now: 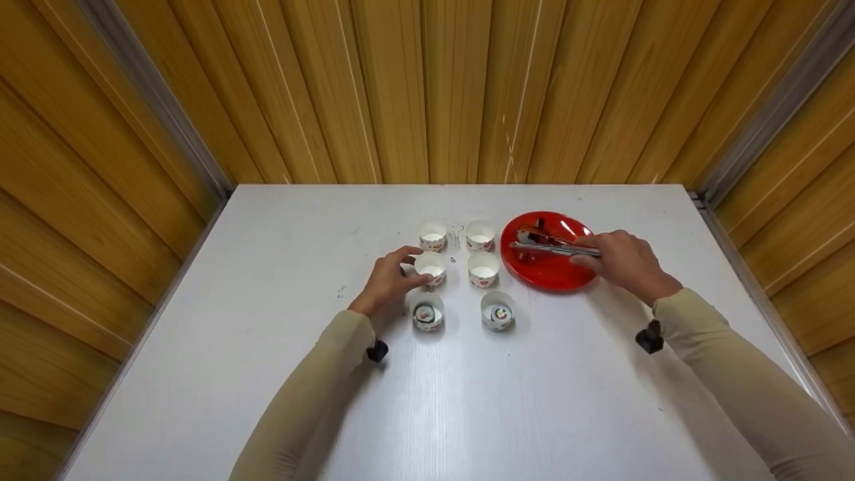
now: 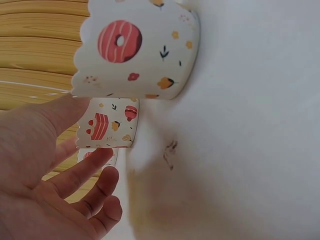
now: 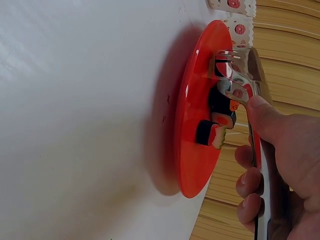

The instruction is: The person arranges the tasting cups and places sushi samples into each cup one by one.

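My left hand [image 1: 394, 277] holds the middle paper baking cup [image 1: 430, 268] of the left row, thumb on its near side and index finger on its far side. In the right hand [image 1: 628, 260] are metal tongs [image 1: 554, 248], reaching over a red plate [image 1: 551, 277]. Fork-like tong tips [image 3: 232, 65] are around a dark-wrapped sushi piece on the plate; whether they press it I cannot tell. More sushi pieces [image 3: 218, 107] lie beside it. One sushi roll [image 1: 425, 313] sits in the near left cup, another roll [image 1: 500, 313] in the near right cup.
Beyond the held cup stands a far left cup [image 1: 433, 236]. The right row has a far cup [image 1: 480, 236] and a middle cup [image 1: 483, 268], close to the plate's left rim. All stand on a white table [image 1: 280, 280] with wood-patterned walls [image 1: 401, 93] around it.
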The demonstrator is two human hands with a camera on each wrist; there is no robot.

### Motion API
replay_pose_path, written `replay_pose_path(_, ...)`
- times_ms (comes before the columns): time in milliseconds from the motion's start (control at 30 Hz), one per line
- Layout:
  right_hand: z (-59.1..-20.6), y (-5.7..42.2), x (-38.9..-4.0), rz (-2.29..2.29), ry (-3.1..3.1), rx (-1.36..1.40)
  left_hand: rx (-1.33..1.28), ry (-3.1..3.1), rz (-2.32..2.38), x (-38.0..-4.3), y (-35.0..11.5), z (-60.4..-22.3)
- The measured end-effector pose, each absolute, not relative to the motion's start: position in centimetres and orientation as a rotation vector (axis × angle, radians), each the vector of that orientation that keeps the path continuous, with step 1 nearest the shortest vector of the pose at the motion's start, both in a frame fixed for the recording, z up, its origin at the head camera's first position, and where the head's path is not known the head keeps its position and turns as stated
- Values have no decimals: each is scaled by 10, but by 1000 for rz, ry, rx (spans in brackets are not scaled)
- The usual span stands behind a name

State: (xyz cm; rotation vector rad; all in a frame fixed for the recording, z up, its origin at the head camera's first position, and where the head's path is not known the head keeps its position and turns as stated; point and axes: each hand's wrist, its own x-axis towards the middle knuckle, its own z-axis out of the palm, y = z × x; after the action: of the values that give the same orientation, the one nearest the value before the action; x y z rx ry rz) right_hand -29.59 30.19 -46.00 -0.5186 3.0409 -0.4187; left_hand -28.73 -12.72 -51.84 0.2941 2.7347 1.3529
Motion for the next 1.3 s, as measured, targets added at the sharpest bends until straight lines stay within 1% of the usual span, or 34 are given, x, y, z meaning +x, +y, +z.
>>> replay_pose_path(233, -453, 303, -295, -421, 3046, -520, 309, 2712, 1383, -287, -128, -518)
replay_pose_path(767, -435, 299, -292, -386, 3068, -620, 262, 2708, 1354, -289, -126, -520)
replay_pose_path(1300, -427, 289, -287, -352, 3094, -643, 308, 2726, 1370, -287, -127, -519)
